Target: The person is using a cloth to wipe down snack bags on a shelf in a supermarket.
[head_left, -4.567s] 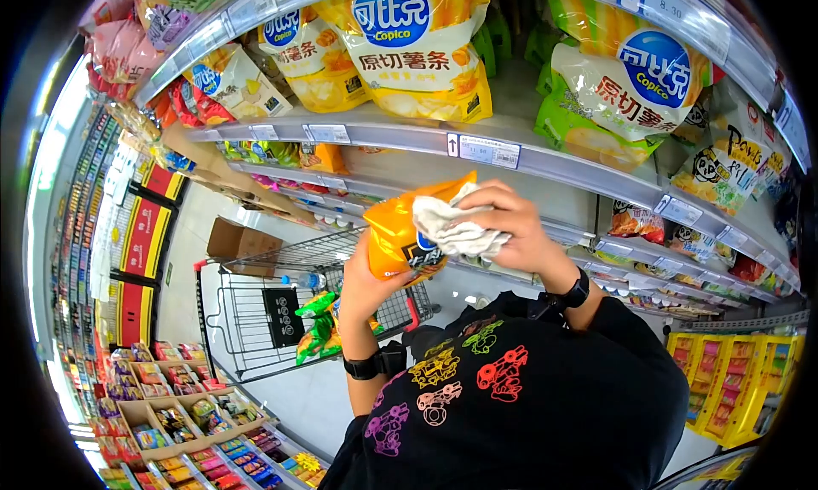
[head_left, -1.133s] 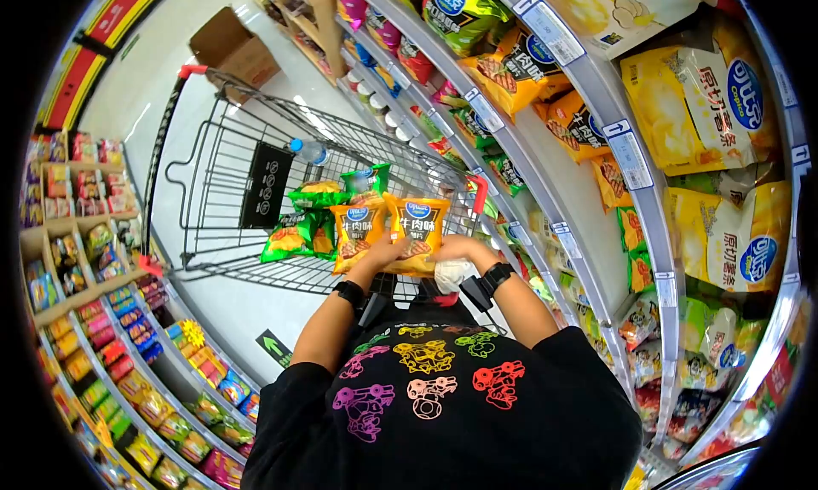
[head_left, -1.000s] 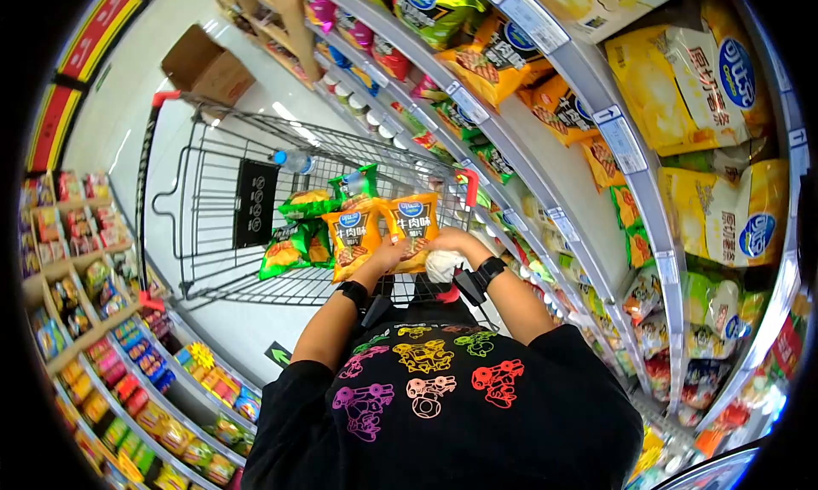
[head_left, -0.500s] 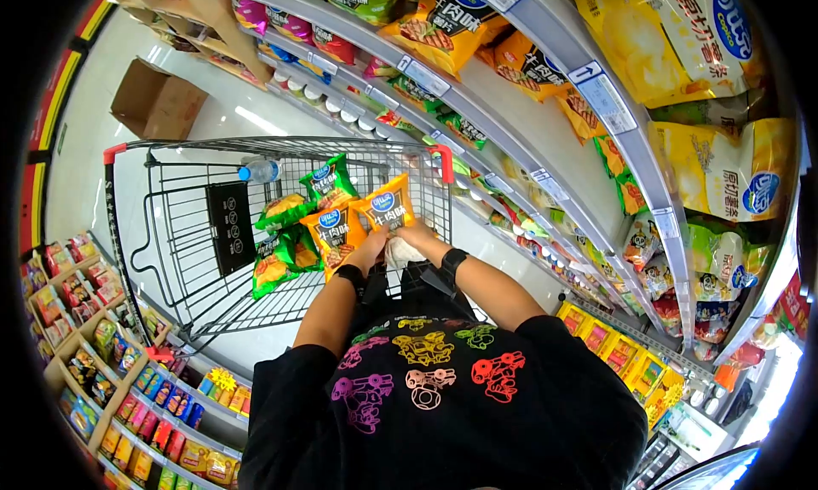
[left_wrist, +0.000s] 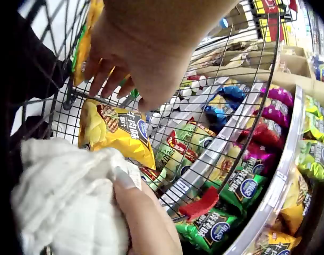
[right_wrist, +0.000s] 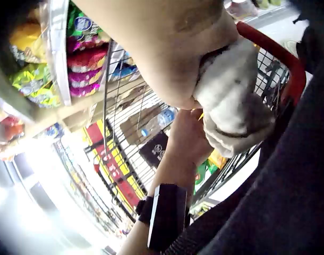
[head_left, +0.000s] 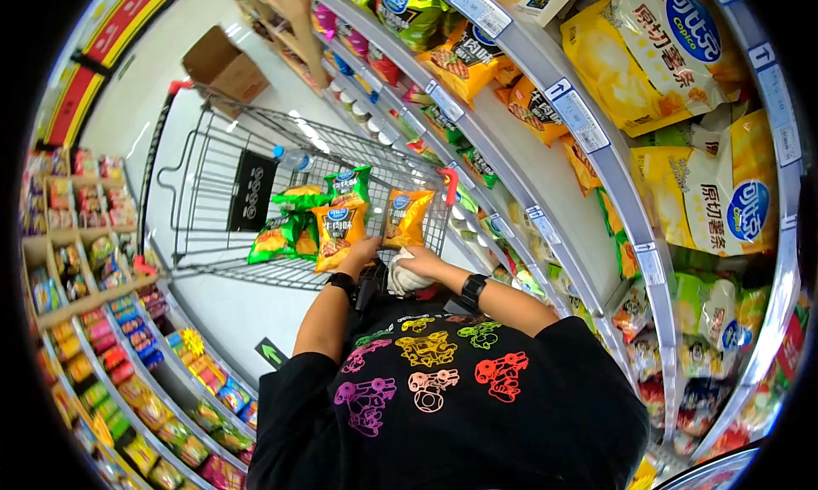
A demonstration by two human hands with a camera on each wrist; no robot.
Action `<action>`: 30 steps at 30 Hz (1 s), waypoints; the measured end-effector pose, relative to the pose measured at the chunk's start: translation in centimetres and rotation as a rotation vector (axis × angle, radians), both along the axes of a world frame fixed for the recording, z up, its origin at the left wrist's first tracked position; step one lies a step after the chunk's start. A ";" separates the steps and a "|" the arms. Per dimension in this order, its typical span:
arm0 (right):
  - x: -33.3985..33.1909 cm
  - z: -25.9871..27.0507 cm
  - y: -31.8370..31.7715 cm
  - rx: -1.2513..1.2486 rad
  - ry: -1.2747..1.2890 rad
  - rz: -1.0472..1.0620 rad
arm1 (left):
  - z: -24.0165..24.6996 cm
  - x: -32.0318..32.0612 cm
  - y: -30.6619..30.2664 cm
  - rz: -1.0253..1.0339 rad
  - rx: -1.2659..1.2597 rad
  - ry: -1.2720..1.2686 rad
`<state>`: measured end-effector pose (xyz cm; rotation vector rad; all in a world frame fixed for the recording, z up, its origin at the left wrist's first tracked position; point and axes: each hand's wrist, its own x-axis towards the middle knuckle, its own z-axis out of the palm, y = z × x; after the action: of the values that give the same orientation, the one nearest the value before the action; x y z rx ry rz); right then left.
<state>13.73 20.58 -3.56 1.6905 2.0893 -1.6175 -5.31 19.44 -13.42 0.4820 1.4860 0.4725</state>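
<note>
Two orange chip bags stand in the shopping cart [head_left: 213, 264]: the left bag [head_left: 336, 234] leans against several green chip bags [head_left: 274, 239], and the right bag [head_left: 409, 217] is near the cart's red corner. My left hand [head_left: 364, 250] is beside the left orange bag's lower edge. In the left wrist view that hand [left_wrist: 138, 66] has loosely bent, spread fingers, with an orange bag edge behind them. My right hand [head_left: 423, 263] grips a crumpled white cloth [head_left: 408, 277], its thumb [left_wrist: 127, 186] pressed along the cloth below the right orange bag [left_wrist: 117, 133].
A water bottle [head_left: 292, 158] lies in the cart by a black panel [head_left: 254, 192]. Shelves with chip bags [head_left: 656, 64] run along the right, and a snack rack [head_left: 128, 371] stands at left. An open cardboard box [head_left: 226, 68] sits on the floor beyond the cart.
Earlier both hands held an orange bag by the shelf, the cloth against it. Half a second ago they were at the right bag in the cart; now they have separated from it and each other.
</note>
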 end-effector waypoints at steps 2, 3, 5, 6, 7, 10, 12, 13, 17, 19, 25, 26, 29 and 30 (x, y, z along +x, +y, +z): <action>1.1 3.2 0.3 0.108 -0.006 0.102 | -1.2 0.1 -2.2 -0.057 0.034 0.080; 1.7 3.9 0.5 0.141 -0.064 0.168 | -1.3 0.2 -3.3 -0.092 0.049 0.117; 3.1 7.5 0.8 0.141 -0.094 0.183 | 1.0 0.3 -4.5 -0.365 0.072 0.332; 4.0 7.8 0.5 0.148 -0.101 0.191 | 4.6 0.7 -4.7 -0.472 0.130 0.447; 4.7 8.1 0.4 0.161 -0.110 0.198 | 6.8 1.3 -4.4 -0.580 0.194 0.564; 7.0 5.9 -0.6 0.181 -0.033 0.157 | 5.9 2.3 -5.2 -0.791 0.090 0.679; 8.3 4.2 -1.7 0.187 0.149 0.082 | 3.9 2.5 -5.8 -1.021 -0.017 0.670; 8.5 4.1 -2.0 0.172 0.128 0.092 | 5.6 2.9 -5.9 -1.020 -0.066 0.638; 7.4 3.6 -1.9 0.148 0.023 0.165 | 1.9 2.8 -7.1 -1.137 -0.074 0.641; 6.6 2.6 -1.2 0.204 -0.041 0.219 | 4.9 1.6 -6.6 -1.068 -0.035 0.408; 4.8 3.8 -3.6 0.183 -0.188 0.283 | 11.6 -0.6 -9.0 -0.940 -0.272 -0.040; 4.6 4.0 -4.4 0.200 -0.183 0.251 | 11.1 -1.2 -9.4 -0.910 -0.284 -0.076; 3.9 3.3 -5.5 0.234 -0.219 0.190 | 11.2 -2.5 -9.3 -0.906 -0.312 -0.151; 3.7 2.5 -5.8 0.237 -0.236 0.182 | 11.8 -2.7 -9.4 -0.916 -0.288 -0.173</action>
<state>17.47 14.76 -1.07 1.5996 2.3050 -1.1007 -8.04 10.09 -1.63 0.7973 1.0001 -0.4084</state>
